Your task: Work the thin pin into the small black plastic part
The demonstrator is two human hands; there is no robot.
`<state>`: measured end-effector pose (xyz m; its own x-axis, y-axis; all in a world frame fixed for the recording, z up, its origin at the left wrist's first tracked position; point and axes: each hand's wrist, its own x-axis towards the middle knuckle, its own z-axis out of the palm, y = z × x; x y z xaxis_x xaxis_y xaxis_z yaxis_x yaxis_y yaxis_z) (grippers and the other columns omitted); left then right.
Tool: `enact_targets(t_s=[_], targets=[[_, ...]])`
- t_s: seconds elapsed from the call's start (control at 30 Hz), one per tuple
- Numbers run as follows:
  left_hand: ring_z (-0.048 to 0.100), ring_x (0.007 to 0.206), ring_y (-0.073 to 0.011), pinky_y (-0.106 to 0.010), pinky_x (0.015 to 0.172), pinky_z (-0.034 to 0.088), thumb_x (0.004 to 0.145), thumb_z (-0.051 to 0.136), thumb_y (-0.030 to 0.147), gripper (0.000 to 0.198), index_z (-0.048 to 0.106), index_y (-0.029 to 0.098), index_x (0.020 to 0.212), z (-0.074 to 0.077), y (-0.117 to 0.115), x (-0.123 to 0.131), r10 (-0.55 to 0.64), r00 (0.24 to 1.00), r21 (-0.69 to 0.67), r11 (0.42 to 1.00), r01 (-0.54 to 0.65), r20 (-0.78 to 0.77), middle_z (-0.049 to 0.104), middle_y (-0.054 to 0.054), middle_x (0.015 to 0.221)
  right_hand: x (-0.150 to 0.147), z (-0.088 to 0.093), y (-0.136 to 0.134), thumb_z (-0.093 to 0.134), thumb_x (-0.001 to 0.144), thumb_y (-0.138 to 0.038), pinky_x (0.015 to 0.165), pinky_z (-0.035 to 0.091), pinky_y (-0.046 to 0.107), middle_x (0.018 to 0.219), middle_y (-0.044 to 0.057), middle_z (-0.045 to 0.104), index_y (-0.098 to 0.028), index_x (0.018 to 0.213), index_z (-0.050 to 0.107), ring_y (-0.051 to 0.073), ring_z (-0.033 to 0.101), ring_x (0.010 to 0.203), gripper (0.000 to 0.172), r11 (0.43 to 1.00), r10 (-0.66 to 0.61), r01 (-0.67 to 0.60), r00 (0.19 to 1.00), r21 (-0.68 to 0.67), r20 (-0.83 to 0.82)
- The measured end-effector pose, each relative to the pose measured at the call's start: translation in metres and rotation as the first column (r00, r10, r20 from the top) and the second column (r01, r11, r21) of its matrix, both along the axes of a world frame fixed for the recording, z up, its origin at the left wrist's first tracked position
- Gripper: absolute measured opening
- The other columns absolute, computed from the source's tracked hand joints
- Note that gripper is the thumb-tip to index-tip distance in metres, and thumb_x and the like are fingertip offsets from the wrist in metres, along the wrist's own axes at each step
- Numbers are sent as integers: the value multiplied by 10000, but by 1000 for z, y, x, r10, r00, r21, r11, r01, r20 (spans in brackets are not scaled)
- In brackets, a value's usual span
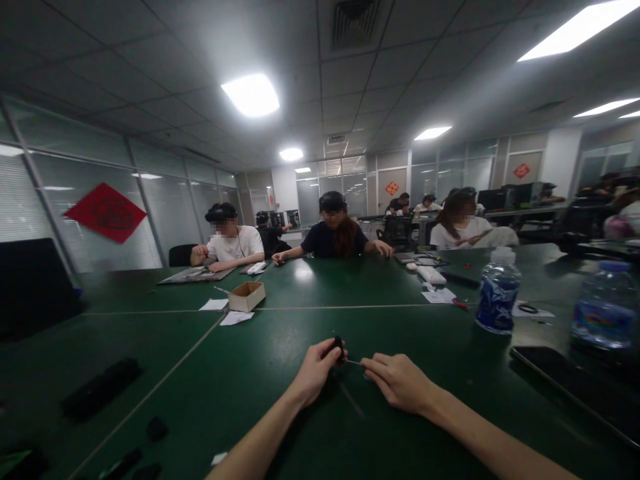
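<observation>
Just above the green table, my left hand [316,367] is closed around a small black object [339,349], whose exact kind I cannot make out. A thin, pale, rod-like piece [353,363] runs from it toward my right hand [397,381]. The right fingertips are pinched together at the other end of that thin piece. What else may lie inside those fingers is hidden. Both hands are near the middle of the table's near half.
A small cardboard box [247,297] stands ahead on the left. Two bottles, one blue-labelled [499,291] and one blue-capped [605,307], are on the right beside a phone [575,390]. Dark items [103,388] lie at left. Several people sit across the green table [280,340].
</observation>
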<state>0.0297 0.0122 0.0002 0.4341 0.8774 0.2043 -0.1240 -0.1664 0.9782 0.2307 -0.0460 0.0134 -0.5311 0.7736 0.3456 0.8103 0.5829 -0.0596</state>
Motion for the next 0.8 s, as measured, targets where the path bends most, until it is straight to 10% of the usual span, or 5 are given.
enact_targets(t_s=[0.8], targets=[[569,869,-178,-288,809,413,758,630,357,347,619,132,1022,-4,4,1,16,999,-51,999,-14,41,645,-71,928,-3,2,-1,355,921,-259,631,419,226,857,54,623,-206,1088,585,138,582,700,289,993,-112,112,994,-31,4]])
